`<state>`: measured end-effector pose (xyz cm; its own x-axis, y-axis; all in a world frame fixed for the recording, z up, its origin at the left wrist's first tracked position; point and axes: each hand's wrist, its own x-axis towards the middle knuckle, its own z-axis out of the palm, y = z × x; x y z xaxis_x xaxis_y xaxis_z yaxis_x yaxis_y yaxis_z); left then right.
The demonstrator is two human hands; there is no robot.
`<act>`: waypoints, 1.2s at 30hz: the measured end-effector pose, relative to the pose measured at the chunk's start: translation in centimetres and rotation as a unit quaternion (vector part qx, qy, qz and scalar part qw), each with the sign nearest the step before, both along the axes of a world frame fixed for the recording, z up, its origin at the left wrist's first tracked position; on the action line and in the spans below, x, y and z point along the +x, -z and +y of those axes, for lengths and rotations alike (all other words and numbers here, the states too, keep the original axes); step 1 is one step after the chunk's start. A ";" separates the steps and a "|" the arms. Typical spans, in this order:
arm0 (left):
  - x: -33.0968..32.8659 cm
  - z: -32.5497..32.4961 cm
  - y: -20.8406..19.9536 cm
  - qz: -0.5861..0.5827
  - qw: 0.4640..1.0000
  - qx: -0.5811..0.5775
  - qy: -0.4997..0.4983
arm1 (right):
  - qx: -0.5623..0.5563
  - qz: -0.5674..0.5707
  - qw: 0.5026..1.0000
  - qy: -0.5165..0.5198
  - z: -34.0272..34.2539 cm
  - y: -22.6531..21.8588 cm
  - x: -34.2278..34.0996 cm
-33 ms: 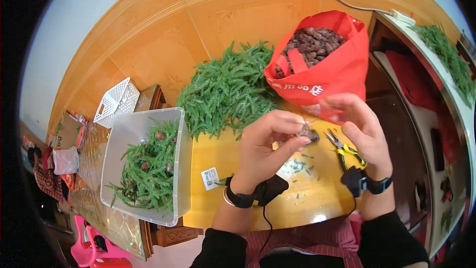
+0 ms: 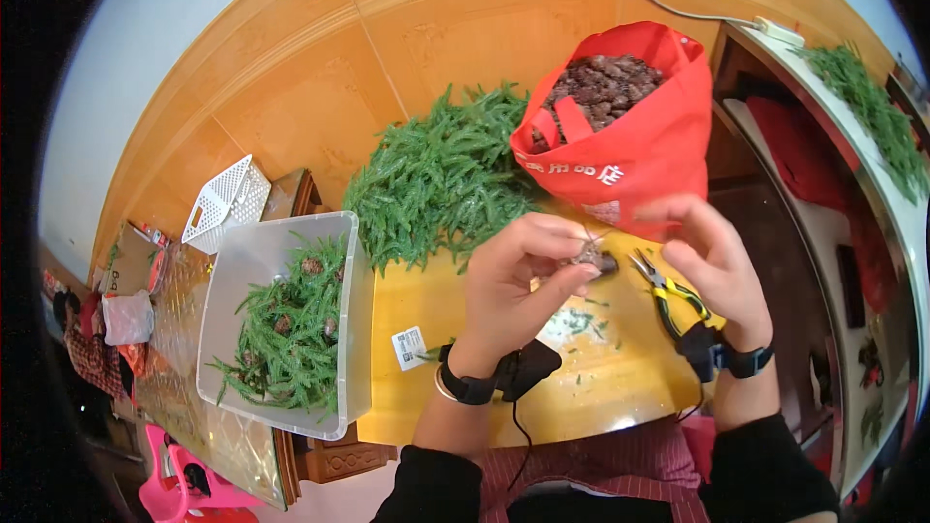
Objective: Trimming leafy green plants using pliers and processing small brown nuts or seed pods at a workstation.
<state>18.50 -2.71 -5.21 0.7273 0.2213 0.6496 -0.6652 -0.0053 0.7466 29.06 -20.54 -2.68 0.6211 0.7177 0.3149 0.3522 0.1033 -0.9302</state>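
Above the yellow tabletop [image 2: 504, 416], my left hand [image 2: 523, 281] pinches a small brown pine cone [image 2: 603, 262] between thumb and fingers. Thin wire-like strands stick up from the cone, too fine to make out clearly. My right hand [image 2: 712, 257] is held just to the right of it, fingers apart and slightly blurred, with nothing visible in them. Below that hand lie pliers [image 2: 668, 291] with yellow and black handles, their jaws toward the cone. Green bits of needle [image 2: 586, 322] are scattered on the table under my hands.
A red bag [image 2: 668, 136] full of pine cones stands at the back right, beside a heap of green artificial pine sprigs [image 2: 436, 174]. To the left, a clear plastic bin [image 2: 356, 329] holds sprigs with cones. A white basket [image 2: 228, 201] sits behind it. Another person [image 2: 92, 349] is at far left.
My right hand has shifted slightly down and to the right, its fingers a little farther from the cone. My left hand keeps its pinch on the pine cone.
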 end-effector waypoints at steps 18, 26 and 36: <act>-9.8 -4.3 -2.1 0.067 0.994 -0.066 0.054 | -0.439 -0.294 0.843 0.099 -8.3 13.5 2.0; -10.7 -4.4 -0.9 0.041 0.990 -0.111 0.074 | -0.152 0.131 0.974 0.104 -11.6 5.2 -3.5; -9.5 -5.8 -1.0 0.039 0.973 -0.167 0.153 | -0.127 -0.278 0.951 -0.049 -12.4 -1.7 -8.3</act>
